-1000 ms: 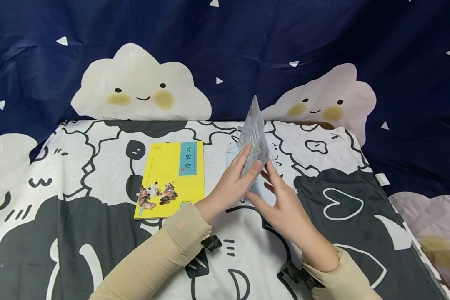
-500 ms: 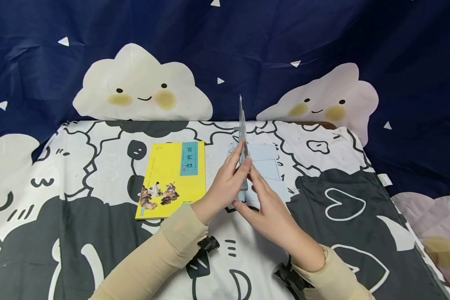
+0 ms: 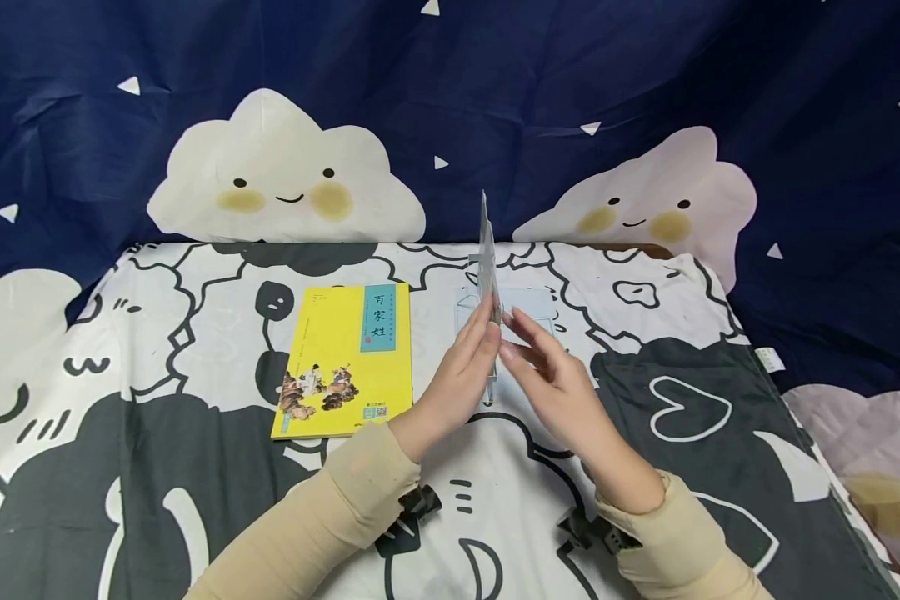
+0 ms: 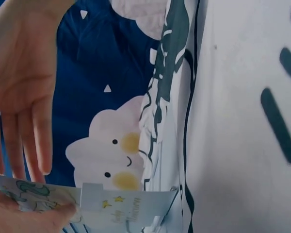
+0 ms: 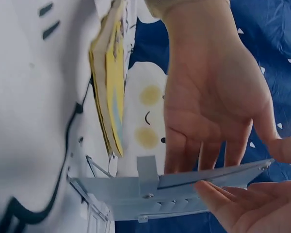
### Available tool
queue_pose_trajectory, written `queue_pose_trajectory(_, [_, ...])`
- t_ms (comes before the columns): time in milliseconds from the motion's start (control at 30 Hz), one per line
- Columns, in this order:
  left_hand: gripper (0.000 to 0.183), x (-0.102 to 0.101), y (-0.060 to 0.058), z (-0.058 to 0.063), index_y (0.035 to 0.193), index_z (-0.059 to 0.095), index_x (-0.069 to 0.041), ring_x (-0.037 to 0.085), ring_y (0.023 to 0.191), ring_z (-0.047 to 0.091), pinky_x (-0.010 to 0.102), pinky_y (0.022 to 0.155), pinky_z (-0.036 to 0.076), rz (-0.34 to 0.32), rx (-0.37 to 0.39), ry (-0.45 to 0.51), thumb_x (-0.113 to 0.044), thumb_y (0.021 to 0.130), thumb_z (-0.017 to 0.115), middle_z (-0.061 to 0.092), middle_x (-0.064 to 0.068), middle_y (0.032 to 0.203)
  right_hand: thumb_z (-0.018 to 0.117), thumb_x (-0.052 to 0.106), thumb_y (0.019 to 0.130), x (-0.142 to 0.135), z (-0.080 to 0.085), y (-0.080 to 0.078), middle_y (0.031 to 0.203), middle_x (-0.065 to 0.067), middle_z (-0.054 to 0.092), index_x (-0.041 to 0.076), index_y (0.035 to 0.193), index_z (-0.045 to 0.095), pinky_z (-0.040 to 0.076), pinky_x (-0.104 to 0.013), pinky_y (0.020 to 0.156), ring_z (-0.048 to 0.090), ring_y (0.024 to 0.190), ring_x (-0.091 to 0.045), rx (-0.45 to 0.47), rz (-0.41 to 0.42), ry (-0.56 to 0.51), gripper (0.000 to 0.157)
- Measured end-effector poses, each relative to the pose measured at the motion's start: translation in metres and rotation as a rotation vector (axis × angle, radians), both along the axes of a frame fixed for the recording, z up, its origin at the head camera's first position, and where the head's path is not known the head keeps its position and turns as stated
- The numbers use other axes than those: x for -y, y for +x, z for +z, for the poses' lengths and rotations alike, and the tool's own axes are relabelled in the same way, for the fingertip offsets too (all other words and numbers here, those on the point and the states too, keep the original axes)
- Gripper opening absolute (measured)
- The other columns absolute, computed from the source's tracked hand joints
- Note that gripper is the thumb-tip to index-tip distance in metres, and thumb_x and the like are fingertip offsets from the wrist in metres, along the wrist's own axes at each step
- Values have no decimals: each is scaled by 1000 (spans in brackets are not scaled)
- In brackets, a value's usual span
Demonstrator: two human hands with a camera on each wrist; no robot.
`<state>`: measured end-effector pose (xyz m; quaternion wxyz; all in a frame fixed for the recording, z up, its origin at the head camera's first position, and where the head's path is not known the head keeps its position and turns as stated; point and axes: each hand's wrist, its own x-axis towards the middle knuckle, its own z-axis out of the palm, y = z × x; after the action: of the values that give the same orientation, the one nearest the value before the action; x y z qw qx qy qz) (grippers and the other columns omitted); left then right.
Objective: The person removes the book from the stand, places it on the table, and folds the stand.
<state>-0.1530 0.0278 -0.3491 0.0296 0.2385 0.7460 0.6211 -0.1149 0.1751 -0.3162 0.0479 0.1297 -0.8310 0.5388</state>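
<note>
A pale blue book stand [image 3: 487, 258] stands upright, nearly edge-on in the head view. Cartoon print and gold lettering show on its panel [image 4: 123, 206] in the left wrist view. My left hand [image 3: 453, 379] holds it, with the fingers along the left face and the thumb on the near edge. On the right side my right hand [image 3: 558, 383] has its fingers loosely extended; a fingertip touches or nearly touches the panel in the right wrist view. Behind the hands a flat light-blue sheet-like part [image 3: 528, 304] lies on the cloth; whether it joins the stand I cannot tell.
A yellow book [image 3: 348, 367] with a blue title label lies flat to the left of the hands. Black-and-white cartoon cloth [image 3: 495, 517] covers the table. A dark blue curtain [image 3: 487, 83] with cloud prints hangs behind.
The stand has turned from showing its slotted face to edge-on, and moved slightly left. My right hand went in towards it, then drew back a little to the right.
</note>
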Motion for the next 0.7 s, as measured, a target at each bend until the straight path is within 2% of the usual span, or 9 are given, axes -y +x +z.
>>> queue_pose_trajectory(167, [88, -3, 7, -2, 159, 13, -10, 17, 154, 10, 42, 126, 14, -40, -14, -55, -71, 96, 10, 10, 3, 168, 48, 21, 106, -6, 10, -11, 152, -21, 44, 0, 151, 36, 53, -26, 97, 51, 134, -32, 70, -5, -111, 51])
queue_pose_trajectory(367, [84, -9, 14, -4, 159, 15, -11, 17, 155, 6, 42, 126, 10, -81, -9, -149, -69, 99, 12, 6, 2, 168, 47, 30, 105, -14, 19, -16, 150, -19, 47, 0, 150, 39, 54, -20, 93, 55, 129, -29, 90, -81, -110, 54])
queue_pose_trajectory(600, [74, -15, 21, -3, 159, 18, -13, 16, 155, 4, 42, 126, 13, -120, -42, -296, -61, 103, 23, 6, 2, 168, 47, 27, 106, -30, 21, -18, 140, -27, 53, -3, 147, 42, 55, -16, 87, 64, 105, 1, 76, -137, -160, 52])
queue_pose_trajectory(700, [69, -17, 24, -3, 159, 21, -15, 16, 155, 3, 43, 126, 12, -140, -53, -349, -57, 104, 29, 7, 0, 168, 48, 24, 105, -39, 20, -19, 132, -24, 59, -4, 146, 44, 56, -16, 84, 65, 97, 4, 65, -167, -178, 50])
